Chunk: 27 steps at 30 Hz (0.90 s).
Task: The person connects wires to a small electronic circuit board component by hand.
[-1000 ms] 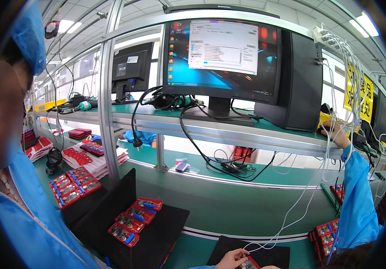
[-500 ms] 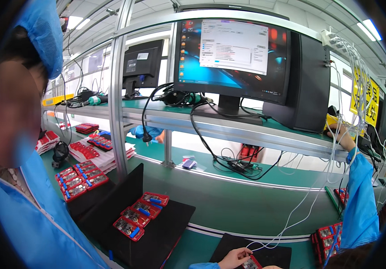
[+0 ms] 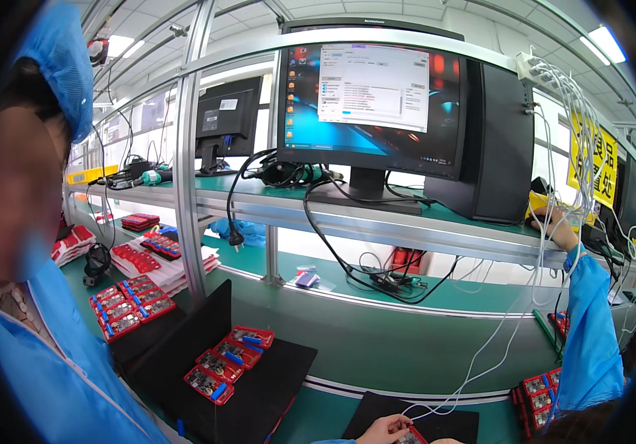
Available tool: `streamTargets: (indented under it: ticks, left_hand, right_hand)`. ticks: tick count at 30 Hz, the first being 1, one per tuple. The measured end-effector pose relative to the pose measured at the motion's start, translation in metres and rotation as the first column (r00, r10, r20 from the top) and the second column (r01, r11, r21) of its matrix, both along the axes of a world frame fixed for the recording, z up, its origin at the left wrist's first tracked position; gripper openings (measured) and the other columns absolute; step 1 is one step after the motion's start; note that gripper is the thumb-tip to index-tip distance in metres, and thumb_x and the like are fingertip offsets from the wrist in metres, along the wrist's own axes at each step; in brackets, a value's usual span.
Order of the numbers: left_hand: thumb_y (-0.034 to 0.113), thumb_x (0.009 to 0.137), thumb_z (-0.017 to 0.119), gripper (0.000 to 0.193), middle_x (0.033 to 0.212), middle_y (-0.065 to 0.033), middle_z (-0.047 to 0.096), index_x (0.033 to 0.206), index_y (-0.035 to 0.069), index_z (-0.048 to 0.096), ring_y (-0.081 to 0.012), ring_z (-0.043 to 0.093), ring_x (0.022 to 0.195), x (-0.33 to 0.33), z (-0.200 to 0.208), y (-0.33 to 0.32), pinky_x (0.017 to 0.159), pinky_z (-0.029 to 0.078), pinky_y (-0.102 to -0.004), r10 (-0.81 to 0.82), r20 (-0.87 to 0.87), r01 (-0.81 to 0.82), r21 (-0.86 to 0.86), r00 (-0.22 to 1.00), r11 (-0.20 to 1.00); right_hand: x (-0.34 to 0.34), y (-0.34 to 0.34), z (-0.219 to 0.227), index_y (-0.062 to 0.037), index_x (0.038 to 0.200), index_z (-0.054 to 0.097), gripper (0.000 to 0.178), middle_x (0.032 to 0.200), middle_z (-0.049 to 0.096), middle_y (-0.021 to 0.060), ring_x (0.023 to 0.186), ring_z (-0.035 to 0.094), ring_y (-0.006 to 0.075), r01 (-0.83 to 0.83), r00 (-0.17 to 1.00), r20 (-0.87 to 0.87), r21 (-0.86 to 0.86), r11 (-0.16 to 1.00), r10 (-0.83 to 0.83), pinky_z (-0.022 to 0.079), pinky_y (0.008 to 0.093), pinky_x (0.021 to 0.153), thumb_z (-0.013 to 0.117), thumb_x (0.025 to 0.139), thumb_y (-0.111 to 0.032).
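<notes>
At the lower edge my left hand has its fingertips closed round the end of a white cable. That end meets the top of a red-framed circuit board, cut off by the picture's edge. The board lies over a black mat. Just a sliver of my right hand shows beside the board; its fingers are hidden. At the right another person's blue-sleeved arm reaches up, its hand on the shelf beside a yellow object.
Red-framed boards lie on a black mat at left; more are stacked at right. A monitor and black computer tower stand on the shelf. Cables hang down. A co-worker in blue is close at left.
The view has shifted slightly, so the scene sits a little further left. My left hand stays at the cable end. Behind the shelf, a blue sleeve has moved and its hand no longer shows.
</notes>
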<state>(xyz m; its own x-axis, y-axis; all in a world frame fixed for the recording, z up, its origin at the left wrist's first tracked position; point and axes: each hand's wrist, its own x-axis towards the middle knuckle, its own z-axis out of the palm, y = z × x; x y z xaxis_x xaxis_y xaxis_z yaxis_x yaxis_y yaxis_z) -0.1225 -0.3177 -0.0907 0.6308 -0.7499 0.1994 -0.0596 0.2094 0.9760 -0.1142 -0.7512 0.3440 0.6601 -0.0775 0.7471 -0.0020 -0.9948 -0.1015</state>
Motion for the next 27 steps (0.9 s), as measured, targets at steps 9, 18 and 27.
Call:
streamTargets:
  ticks: [9, 18, 27]
  left_hand:
    - [-0.001, 0.085, 0.066, 0.016, 0.08, -0.0036, 0.064, 0.1, 0.001, 0.062, -0.0087, 0.061, 0.071, 0.004, -0.009, -0.002, 0.063, 0.052, -0.0258, -0.042, -0.019, 0.042, 0.01, 0.999, 0.999]
    - [0.001, 0.084, 0.068, 0.015, 0.076, -0.0016, 0.063, 0.099, 0.002, 0.063, -0.0069, 0.06, 0.067, 0.002, -0.007, -0.001, 0.059, 0.05, -0.0242, 0.003, 0.047, -0.005, 0.032, 0.999, 0.999]
    - [0.003, 0.084, 0.069, 0.014, 0.074, -0.0008, 0.061, 0.097, 0.002, 0.063, -0.0059, 0.058, 0.064, 0.0, -0.003, -0.001, 0.057, 0.048, -0.0235, -0.006, 0.041, 0.007, -0.022, 0.999, 1.0]
  right_hand:
    - [0.004, -0.016, -0.003, 0.0005, 0.101, 0.07, 0.03, 0.097, 0.069, 0.0153, 0.092, 0.065, 0.0275, 0.002, 0.999, 0.033, -0.023, 1.0, -0.002, 0.049, 0.0362, 0.084, 0.077, 0.077, -0.017]
    - [-0.001, 0.0, -0.002, 0.0019, 0.099, 0.07, 0.029, 0.093, 0.07, 0.0153, 0.087, 0.066, 0.0261, 0.008, 0.998, 0.055, -0.051, 0.999, -0.005, 0.05, 0.0351, 0.08, 0.077, 0.077, -0.015]
    - [0.001, -0.009, -0.005, 0.0016, 0.099, 0.07, 0.029, 0.096, 0.07, 0.0159, 0.091, 0.065, 0.0277, 0.005, 0.997, 0.083, -0.054, 0.999, -0.001, 0.049, 0.0369, 0.083, 0.077, 0.077, -0.016]
